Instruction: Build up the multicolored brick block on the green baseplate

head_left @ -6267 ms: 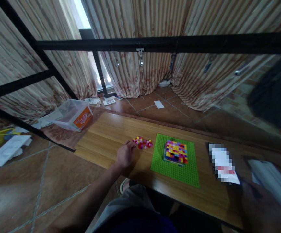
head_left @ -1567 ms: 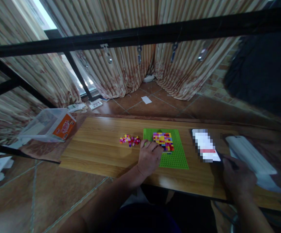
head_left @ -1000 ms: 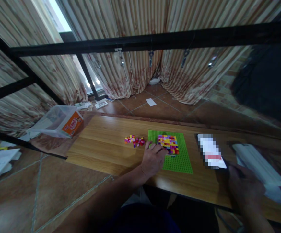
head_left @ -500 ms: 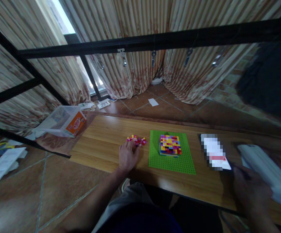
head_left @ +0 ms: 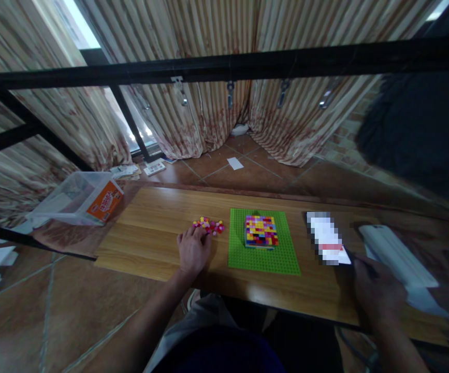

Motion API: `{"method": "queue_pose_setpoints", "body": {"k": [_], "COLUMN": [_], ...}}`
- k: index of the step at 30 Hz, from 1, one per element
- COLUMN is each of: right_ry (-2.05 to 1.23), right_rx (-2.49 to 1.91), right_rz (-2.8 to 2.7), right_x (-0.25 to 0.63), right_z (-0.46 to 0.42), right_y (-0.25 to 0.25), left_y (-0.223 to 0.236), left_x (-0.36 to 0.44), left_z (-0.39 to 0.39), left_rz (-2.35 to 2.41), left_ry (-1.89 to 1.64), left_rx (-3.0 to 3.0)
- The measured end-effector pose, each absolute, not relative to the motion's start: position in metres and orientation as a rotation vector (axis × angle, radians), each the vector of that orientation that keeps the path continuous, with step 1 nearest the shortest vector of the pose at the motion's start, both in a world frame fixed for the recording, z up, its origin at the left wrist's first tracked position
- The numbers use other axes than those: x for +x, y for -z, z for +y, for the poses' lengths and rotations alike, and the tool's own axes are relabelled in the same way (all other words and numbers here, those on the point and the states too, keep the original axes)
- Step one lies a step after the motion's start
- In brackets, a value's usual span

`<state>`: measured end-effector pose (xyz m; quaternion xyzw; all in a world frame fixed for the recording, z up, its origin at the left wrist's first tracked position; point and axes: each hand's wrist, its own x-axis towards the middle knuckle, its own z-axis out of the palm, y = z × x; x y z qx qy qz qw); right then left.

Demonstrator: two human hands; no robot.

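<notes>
Shifted from brick block (head_left: 261, 231) to loose bricks (head_left: 213, 227) since a second ago: left hand (head_left: 193, 252), fingers curled, any pinch hidden | block sits on green board (head_left: 242, 259), atop table (head_left: 150, 225) | right hand (head_left: 379, 291) beside phone (head_left: 327, 238), grip unclear

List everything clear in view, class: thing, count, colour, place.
Table: one, brown, centre.
Baseplate: one, green, on table.
Brick block: one, multicoloured, on baseplate.
Loose bricks: many, multicoloured, left of baseplate.
Phone: one, black, right of baseplate.
Pale object: one, whitish, far right.
Box: one, clear, orange label, left.
Floor: one, reddish, below.
Papers: several, whitish, on floor.
Curtains: several, striped beige, back.
Frame: one, black, before curtains.
Left grip: one, bare, at loose bricks.
Right grip: one, bare, beside phone.
</notes>
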<state>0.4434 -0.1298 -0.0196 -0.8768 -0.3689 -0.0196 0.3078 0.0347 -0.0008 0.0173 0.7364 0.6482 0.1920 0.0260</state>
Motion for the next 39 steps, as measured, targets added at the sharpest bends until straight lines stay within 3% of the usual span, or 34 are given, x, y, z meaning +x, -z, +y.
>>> {"method": "queue_pose_setpoints", "body": {"k": [5, 13, 24, 39], "right_ry": [0.096, 0.094, 0.098, 0.091], "right_rx": [-2.302, -2.286, -2.308, -2.296], "right_rz": [-1.010, -0.971, -0.994, -0.993], "right_x": [0.443, 0.443, 0.440, 0.440], "right_z": [-0.130, -0.130, -0.129, -0.129], "right_y": [0.020, 0.020, 0.016, 0.017], "left_y": [-0.018, -0.026, -0.042, -0.040], "left_x": [0.033, 0.052, 0.101, 0.116], "left_z": [-0.001, -0.018, -0.031, -0.015], "left_rz": [1.950, 1.490, 1.112, 1.173], "left_ry": [-0.675, -0.977, -0.998, -0.898], "left_rx": [2.241, 2.142, 2.263, 2.426]}}
